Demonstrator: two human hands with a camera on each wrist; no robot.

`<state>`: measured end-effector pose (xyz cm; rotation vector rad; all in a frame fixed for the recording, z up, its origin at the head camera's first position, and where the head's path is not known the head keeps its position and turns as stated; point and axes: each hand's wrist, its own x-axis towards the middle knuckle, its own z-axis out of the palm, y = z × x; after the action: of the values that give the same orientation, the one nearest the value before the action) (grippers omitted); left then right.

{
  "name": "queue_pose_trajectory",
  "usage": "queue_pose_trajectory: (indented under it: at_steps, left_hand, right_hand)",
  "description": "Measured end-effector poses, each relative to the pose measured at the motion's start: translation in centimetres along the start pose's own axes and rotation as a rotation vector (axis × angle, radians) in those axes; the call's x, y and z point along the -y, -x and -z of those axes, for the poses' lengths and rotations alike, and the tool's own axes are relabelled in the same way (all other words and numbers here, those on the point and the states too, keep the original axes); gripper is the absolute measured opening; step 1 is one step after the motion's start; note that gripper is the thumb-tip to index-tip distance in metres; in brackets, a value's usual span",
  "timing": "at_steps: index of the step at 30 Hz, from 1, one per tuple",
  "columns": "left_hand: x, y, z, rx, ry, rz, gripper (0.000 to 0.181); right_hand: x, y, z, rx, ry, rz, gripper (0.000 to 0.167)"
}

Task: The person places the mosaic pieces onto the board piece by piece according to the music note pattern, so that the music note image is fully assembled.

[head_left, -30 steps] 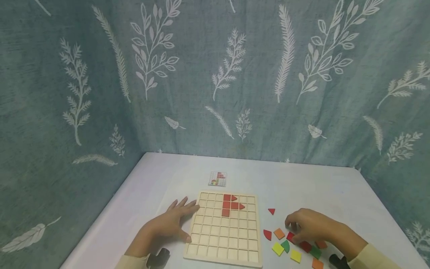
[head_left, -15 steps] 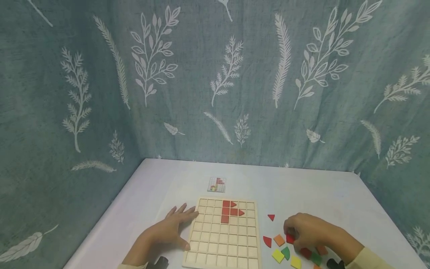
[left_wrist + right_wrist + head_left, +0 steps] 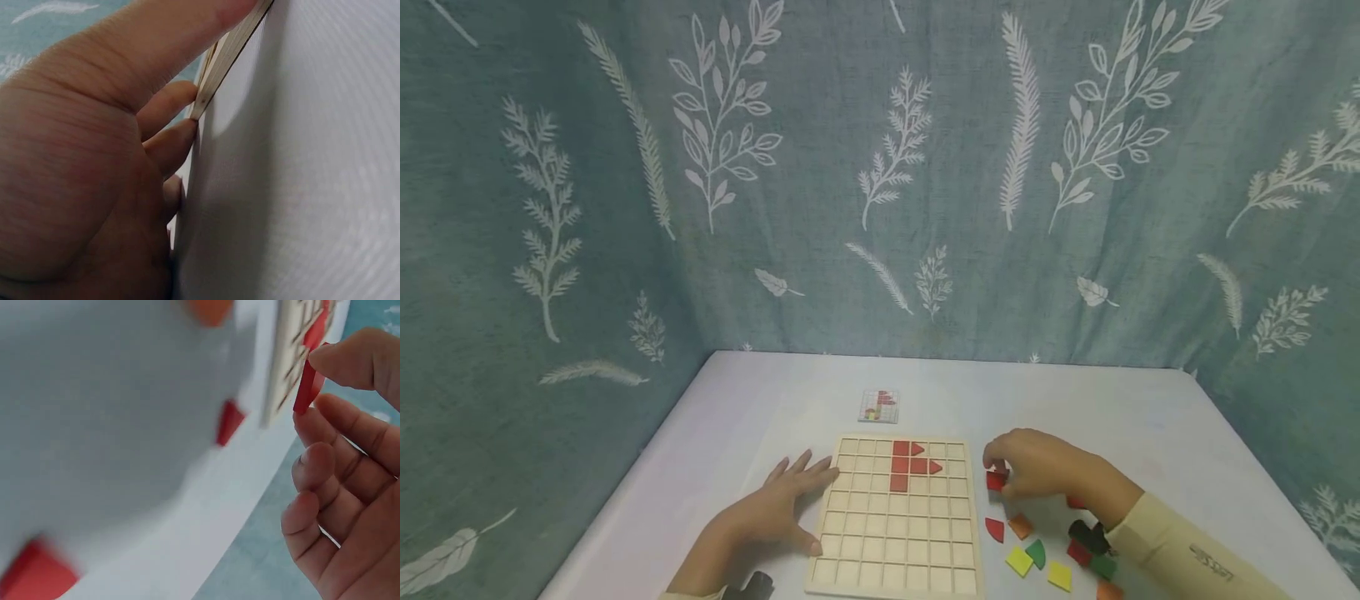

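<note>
The right hand [image 3: 1037, 463], a moment ago down among the loose tiles [image 3: 1060, 576], is now up beside the board [image 3: 897, 527], pinching a red tile [image 3: 304, 389]; the left hand [image 3: 775, 505] stays spread against the board's opposite edge. Under both hands lies a white table [image 3: 760, 417]; beyond them hangs leaf-patterned teal cloth [image 3: 820, 183].

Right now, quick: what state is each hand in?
Left hand: open, touching the left edge of the wooden grid board.
Right hand: closed, pinching a red tile.
</note>
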<state>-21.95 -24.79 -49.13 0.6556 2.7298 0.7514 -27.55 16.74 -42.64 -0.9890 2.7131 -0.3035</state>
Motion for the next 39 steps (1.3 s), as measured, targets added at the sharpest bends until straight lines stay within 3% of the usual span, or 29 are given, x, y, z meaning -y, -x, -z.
queue_pose_trajectory:
  at_steps: [5,12,19,25,39]
  left_hand:
    - [-0.1,0.1,0.3,-0.010,0.004,-0.006,0.114]
    - [0.3,-0.2,0.1,-0.013,-0.011,-0.038,0.112]
    - [0.2,0.1,0.0,-0.005,-0.002,-0.001,0.114]
    - [0.2,0.2,-0.2,-0.010,-0.003,-0.006,0.114]
    - [0.2,0.2,-0.1,-0.008,0.000,-0.010,0.114]
  right_hand:
    - [1.9,-2.4,0.2,-0.048,0.029,0.125,0.023]
    - [4.3,-4.9,-0.5,-0.009,0.097,0.220,0.023]
    - [6.4,-6.5,-1.3,0.019,0.156,0.258,0.022]
    - [7.2,-6.8,-1.6,0.039,0.177,0.255,0.026]
    - [6.8,-7.2,-2.3,0.006,0.194,0.299,0.012]
